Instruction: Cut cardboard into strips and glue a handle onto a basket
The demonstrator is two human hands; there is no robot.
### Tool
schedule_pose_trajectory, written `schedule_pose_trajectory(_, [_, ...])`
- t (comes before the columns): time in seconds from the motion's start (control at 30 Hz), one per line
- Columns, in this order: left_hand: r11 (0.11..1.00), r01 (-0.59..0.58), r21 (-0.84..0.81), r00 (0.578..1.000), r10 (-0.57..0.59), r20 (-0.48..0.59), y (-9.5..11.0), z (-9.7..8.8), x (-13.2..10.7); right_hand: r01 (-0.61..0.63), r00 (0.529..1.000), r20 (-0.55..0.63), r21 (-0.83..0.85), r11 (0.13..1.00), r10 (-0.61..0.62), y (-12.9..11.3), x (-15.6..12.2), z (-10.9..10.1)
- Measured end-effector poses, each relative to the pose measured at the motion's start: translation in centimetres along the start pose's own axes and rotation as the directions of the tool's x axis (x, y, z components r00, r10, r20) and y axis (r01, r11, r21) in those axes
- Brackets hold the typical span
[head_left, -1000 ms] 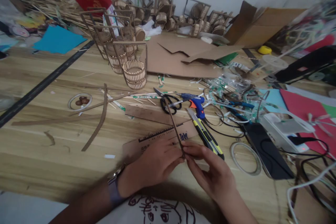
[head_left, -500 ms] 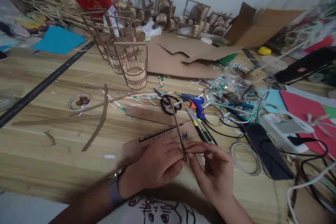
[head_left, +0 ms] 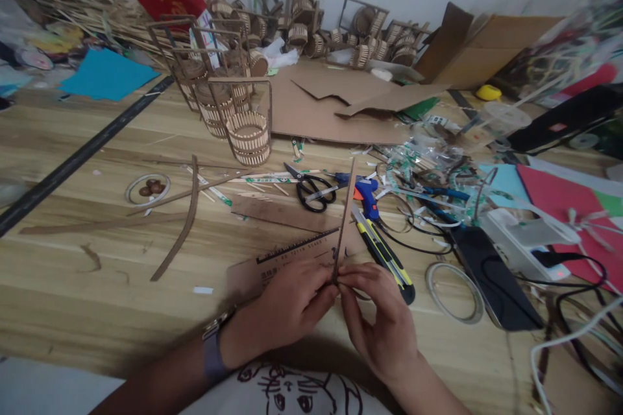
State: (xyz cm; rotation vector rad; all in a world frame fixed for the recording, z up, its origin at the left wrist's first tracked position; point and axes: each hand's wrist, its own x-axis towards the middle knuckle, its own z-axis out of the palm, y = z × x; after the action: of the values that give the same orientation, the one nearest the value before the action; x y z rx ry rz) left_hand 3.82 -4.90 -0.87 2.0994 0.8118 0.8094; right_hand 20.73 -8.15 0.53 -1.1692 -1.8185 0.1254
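Between my two hands a thin brown cardboard strip (head_left: 345, 217) stands up, leaning slightly right, its lower end pinched in the fingers. My left hand (head_left: 292, 295) is closed on that lower end, with a watch on the wrist. Thumb and fingers of my right hand (head_left: 379, 321) pinch the same spot from the other side. What the fingertips cover is hidden. Just beyond the hands lie a printed cardboard piece (head_left: 282, 266), black-handled scissors (head_left: 314, 191), a blue glue gun (head_left: 368, 198) and a yellow-black utility knife (head_left: 387, 256).
Small slatted buckets with tall handles (head_left: 248, 136) stand at back left. Loose brown strips (head_left: 187, 227) and a ring with brown balls (head_left: 148, 190) lie left. Right are a tape roll (head_left: 455, 294), a phone (head_left: 496, 279), a power strip (head_left: 525, 243) and cables. Cardboard sheets (head_left: 335, 110) lie behind.
The strip's free end has swung up and to the right, now crossing in front of the glue gun. My right hand has shifted slightly left, uncovering more of the utility knife.
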Motion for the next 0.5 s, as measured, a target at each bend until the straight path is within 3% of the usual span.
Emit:
schedule_pose_trajectory(0.27, [0.992, -0.126, 0.021, 0.991, 0.127, -0.044, -0.12, -0.13, 0.32, -0.187, 0.982, 0.034, 0.245, 0.951, 0.184, 0.29, -0.54, 0.08])
schedule_pose_trajectory(0.4, [0.99, -0.119, 0.074, 0.993, 0.121, -0.015, -0.13, -0.47, 0.47, -0.236, 0.964, -0.014, 0.412, 0.88, 0.265, 0.57, -0.87, 0.23])
schedule_pose_trajectory(0.5, [0.991, -0.105, 0.086, 0.994, 0.106, -0.012, -0.14, -0.49, 0.47, -0.238, 0.968, 0.018, 0.393, 0.888, 0.251, 0.65, -0.81, 0.15])
